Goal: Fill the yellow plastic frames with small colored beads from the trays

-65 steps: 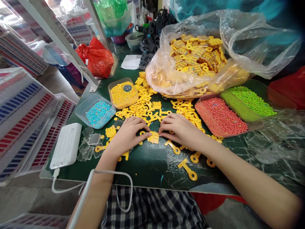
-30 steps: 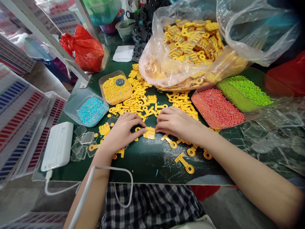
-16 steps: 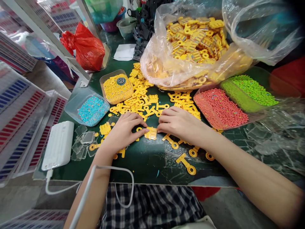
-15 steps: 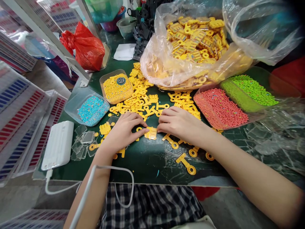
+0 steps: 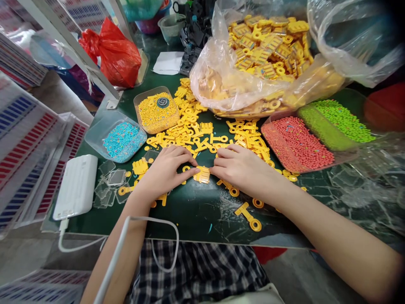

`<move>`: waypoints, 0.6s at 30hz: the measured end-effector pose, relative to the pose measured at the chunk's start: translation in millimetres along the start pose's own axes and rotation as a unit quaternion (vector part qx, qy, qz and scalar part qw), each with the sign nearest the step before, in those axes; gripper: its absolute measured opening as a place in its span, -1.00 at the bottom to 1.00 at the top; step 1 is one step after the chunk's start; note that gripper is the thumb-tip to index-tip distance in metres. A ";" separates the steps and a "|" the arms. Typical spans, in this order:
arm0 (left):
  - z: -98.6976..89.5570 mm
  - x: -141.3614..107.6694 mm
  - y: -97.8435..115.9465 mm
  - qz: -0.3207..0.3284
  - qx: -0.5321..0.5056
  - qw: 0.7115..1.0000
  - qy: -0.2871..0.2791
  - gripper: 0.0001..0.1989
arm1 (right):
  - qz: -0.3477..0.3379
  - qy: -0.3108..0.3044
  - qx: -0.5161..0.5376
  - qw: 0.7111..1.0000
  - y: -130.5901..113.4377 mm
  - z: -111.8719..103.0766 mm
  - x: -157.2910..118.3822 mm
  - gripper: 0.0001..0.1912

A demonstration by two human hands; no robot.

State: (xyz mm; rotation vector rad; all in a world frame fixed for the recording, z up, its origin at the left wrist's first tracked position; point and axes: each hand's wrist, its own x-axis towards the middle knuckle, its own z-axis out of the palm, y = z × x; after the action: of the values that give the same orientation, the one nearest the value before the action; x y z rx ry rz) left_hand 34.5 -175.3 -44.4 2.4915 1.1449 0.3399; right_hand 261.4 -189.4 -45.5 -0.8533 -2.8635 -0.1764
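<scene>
A small yellow slotted plastic piece (image 5: 203, 175) lies on the dark green tabletop between my two hands. My left hand (image 5: 171, 168) has its thumb on the piece's left edge, with the forefinger curled above. My right hand (image 5: 242, 166) is bent inward, its fingertips at the right edge. Behind my fingers spreads a heap of loose yellow plastic parts (image 5: 190, 122), many with ring ends. One T-shaped yellow part with a ring (image 5: 248, 217) rests nearer the front edge. Clear plastic squares (image 5: 116, 177) lie left of my left hand.
Tubs of blue beads (image 5: 122, 141), yellow beads (image 5: 155, 114), red beads (image 5: 300, 141) and green beads (image 5: 343, 118) flank the heap. A clear bag of yellow pieces (image 5: 265, 50) stands behind. At left are a white power bank (image 5: 76, 185), its cable (image 5: 118, 245) and a metal post (image 5: 72, 55).
The whole view has shifted slightly. Both hands stay at the yellow slotted piece, which now sits at a slight tilt; the right fingers look marginally shifted along its edge.
</scene>
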 end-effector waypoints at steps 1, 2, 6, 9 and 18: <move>-0.3 0.0 0.3 -0.002 0.001 1.000 -0.002 -0.77 | 0.002 -0.003 0.001 1.000 0.0 -0.1 -0.1 -0.85; -0.6 0.1 0.5 -0.003 0.003 1.000 -0.003 -0.77 | 0.003 -0.006 0.003 1.000 0.3 -0.2 -0.1 -0.86; -0.4 -0.1 0.1 0.000 0.006 1.000 -0.005 -0.76 | -0.002 -0.021 0.001 1.000 2.9 -1.3 0.4 -0.88; 1.0 -0.6 -0.8 0.004 0.005 1.000 0.001 -0.72 | -0.007 -0.028 -0.001 1.000 4.5 -2.6 0.9 -0.88; 1.1 -1.2 -0.3 -0.004 -0.006 1.000 -0.011 -0.77 | 0.001 -0.024 0.014 1.000 7.2 0.8 -2.4 -0.80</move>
State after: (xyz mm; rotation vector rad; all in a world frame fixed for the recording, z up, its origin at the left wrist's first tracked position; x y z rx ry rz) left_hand 34.0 -176.3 -45.5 2.4733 1.1400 0.3158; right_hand 267.3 -184.5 -46.2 -0.8659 -2.9032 -0.1160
